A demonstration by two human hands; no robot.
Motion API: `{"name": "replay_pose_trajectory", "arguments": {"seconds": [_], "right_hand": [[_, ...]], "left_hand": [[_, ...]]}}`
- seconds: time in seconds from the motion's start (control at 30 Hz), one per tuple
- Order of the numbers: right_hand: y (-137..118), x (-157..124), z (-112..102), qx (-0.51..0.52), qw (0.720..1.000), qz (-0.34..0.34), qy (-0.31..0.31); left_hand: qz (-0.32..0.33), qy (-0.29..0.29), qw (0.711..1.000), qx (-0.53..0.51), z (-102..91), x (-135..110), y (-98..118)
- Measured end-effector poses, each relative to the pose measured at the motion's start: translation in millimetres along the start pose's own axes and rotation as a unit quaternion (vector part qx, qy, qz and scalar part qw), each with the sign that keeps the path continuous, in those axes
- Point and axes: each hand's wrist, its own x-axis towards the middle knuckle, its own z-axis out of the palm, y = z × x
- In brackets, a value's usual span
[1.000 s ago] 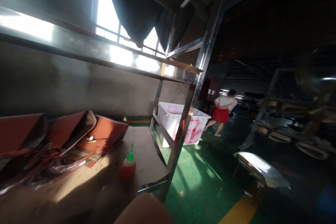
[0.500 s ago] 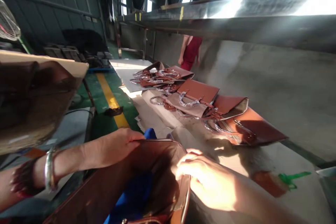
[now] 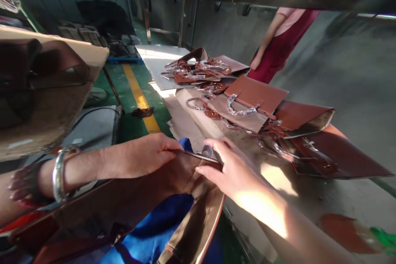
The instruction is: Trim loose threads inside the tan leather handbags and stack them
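Note:
A brown leather bag (image 3: 185, 210) lies open in front of me at the table's near edge, over blue cloth (image 3: 161, 231). My left hand (image 3: 139, 159), a silver bangle on its wrist, pinches the bag's top rim from the left. My right hand (image 3: 230, 169) rests on the rim's right end, fingers curled around the edge. The bag's inside is dark and I cannot see what is in it.
A row of brown handbags (image 3: 256, 107) with plastic-wrapped handles lies along the table (image 3: 309, 198). A person in a red skirt (image 3: 280, 47) stands at the far end. A red bottle with a green cap (image 3: 355, 229) lies at the right. A box (image 3: 46, 90) is on the left.
The view swung from the shelf frame and far room to the table. Since half a second ago my hands have drawn the bag's rim closer together, and my right hand's fingers have stretched forward.

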Motion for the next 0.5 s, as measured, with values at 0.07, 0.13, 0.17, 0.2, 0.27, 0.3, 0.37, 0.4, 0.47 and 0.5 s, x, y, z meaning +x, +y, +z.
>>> {"name": "replay_pose_trajectory", "arguments": {"seconds": [0.07,0.13,0.17,0.2,0.27,0.3,0.37,0.4,0.47,0.5], "right_hand": [[-2,10,1,0.041,0.994,-0.005,-0.099],[-5,19,2,0.049,0.986,-0.011,-0.162],[-6,22,3,0.037,0.984,-0.016,-0.171],[-8,24,4,0.020,0.985,-0.024,-0.167],[-9,27,6,-0.006,0.988,-0.041,-0.151],[-9,28,8,-0.013,0.988,-0.049,-0.145],[-7,29,10,-0.020,0.988,-0.058,-0.142],[-6,29,11,-0.023,0.988,-0.059,-0.143],[-3,30,12,-0.033,0.986,-0.060,-0.151],[-2,31,13,-0.037,0.985,-0.061,-0.155]], "left_hand": [[0.013,-0.038,0.999,0.026,-1.8,4,-2],[0.025,-0.059,0.997,0.048,-3.1,7,-3],[0.027,-0.066,0.996,0.053,-3.5,9,-4],[0.026,-0.074,0.996,0.051,-3.8,10,-5],[0.012,-0.084,0.996,0.028,-3.9,12,-7],[0.001,-0.090,0.996,0.015,-3.9,13,-9],[-0.014,-0.099,0.995,-0.005,-3.8,15,-11],[-0.018,-0.099,0.995,-0.007,-3.7,16,-12],[-0.019,-0.090,0.996,0.002,-3.4,18,-13],[-0.016,-0.086,0.996,0.008,-3.1,18,-12]]}}
